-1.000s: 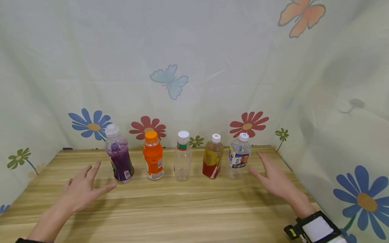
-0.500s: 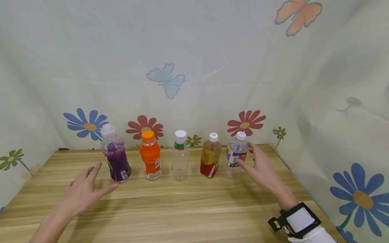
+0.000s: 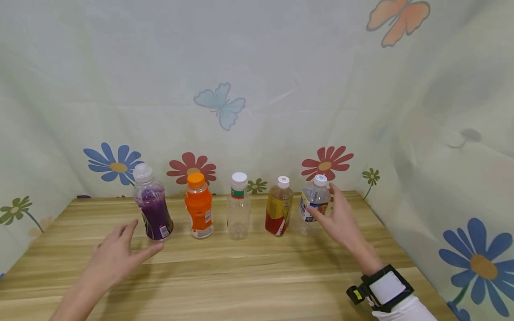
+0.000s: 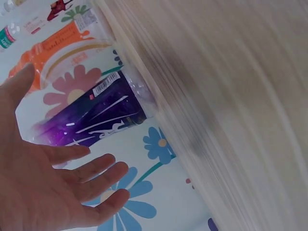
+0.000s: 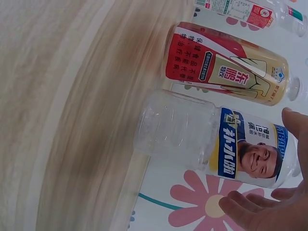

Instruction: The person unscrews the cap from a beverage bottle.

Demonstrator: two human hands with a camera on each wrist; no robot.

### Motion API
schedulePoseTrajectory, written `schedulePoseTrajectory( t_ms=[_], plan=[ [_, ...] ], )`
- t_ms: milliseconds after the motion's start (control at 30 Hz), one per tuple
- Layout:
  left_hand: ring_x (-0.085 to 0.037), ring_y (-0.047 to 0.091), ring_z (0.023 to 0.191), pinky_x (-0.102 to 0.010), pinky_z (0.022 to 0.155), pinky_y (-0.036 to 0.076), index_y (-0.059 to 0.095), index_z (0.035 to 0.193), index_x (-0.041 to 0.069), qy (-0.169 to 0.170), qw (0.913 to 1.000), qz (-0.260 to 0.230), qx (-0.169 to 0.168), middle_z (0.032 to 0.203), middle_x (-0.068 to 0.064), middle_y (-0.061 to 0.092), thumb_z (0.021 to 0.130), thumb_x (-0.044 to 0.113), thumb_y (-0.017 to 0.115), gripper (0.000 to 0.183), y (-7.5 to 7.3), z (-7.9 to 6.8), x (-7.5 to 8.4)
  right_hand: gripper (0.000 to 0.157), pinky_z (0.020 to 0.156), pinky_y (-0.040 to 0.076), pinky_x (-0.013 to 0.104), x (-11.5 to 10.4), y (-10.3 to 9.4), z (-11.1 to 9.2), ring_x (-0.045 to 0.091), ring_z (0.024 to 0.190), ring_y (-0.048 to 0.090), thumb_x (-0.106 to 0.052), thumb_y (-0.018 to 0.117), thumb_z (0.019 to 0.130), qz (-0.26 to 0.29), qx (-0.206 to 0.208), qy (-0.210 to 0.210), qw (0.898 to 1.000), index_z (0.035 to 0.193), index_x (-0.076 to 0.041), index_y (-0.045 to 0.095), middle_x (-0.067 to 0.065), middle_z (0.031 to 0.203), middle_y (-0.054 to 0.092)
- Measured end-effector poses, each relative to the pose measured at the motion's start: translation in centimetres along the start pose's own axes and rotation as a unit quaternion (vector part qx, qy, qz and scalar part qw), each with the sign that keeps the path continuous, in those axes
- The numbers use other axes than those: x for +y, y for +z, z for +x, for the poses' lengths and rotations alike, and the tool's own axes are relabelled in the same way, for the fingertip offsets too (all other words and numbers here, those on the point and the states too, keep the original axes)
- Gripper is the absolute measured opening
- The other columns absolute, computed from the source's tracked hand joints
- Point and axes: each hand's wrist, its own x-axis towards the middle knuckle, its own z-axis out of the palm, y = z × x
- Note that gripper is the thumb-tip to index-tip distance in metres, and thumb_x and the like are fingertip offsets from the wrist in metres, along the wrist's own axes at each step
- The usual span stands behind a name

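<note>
Backdrop: a pale cloth [image 3: 281, 58] printed with flowers and butterflies, behind a wood-grain table [image 3: 241, 281].
Row on the table: five upright bottles, set apart from each other. From left to right: purple drink bottle [image 3: 155, 211], orange-capped bottle [image 3: 199, 207], clear white-capped bottle [image 3: 238, 218], red-and-gold 东鹏特饮 bottle [image 3: 279, 211], clear 补水啦 bottle [image 5: 211, 139].
Right hand: the hand [image 3: 339, 220] has moved in from just beside the 补水啦 bottle; its thumb now crosses in front of the label, with fingers on the far side. The bottle stands between them; no closed grip shows, and I cannot tell whether skin touches plastic.
Left hand: spread wide and holding nothing, the hand [image 3: 112, 258] has shifted slightly inward, its thumb now just in front of the purple drink bottle's base.
Meaning: the right hand's work seems centred on the row's right end; all five bottles remain standing.
Blue label: 补水啦 in large white characters beside a printed portrait; smaller lettering is partly unclear.
Red-and-gold label: 东鹏特饮, with small white print on red.
Purple label: a barcode [image 4: 106, 84] and white script I cannot read.
</note>
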Motion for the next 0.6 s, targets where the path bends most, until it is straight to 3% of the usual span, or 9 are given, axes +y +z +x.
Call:
schedulePoseTrajectory(
  t_ms=[333,600],
  plan=[
    [-0.062,0.044,0.123,-0.081,0.094,0.033,0.044,0.145,-0.013,0.0,1.0,0.006,0.002,0.139,-0.044,0.044,0.085,0.08,0.058,0.112,-0.1,-0.3,2.0,0.089,0.104,0.042,0.065,-0.7,1.0,0.1,0.048,0.132,0.045,-0.035,0.076,0.095,0.0,0.037,-0.011,0.999,0.157,0.005,0.024,0.032,0.147,0.04],
    [-0.06,0.047,0.124,-0.08,0.096,0.031,0.05,0.144,-0.01,0.011,0.9997,-0.003,-0.024,0.14,-0.04,0.048,0.084,0.078,0.064,0.107,0.1,-0.3,3.6,0.077,0.098,0.048,0.063,-0.7,1.7,-0.1,0.046,0.127,0.05,-0.025,0.073,0.097,-0.001,0.064,-0.023,0.998,0.153,0.006,0.029,0.031,0.142,0.044]
  ],
)
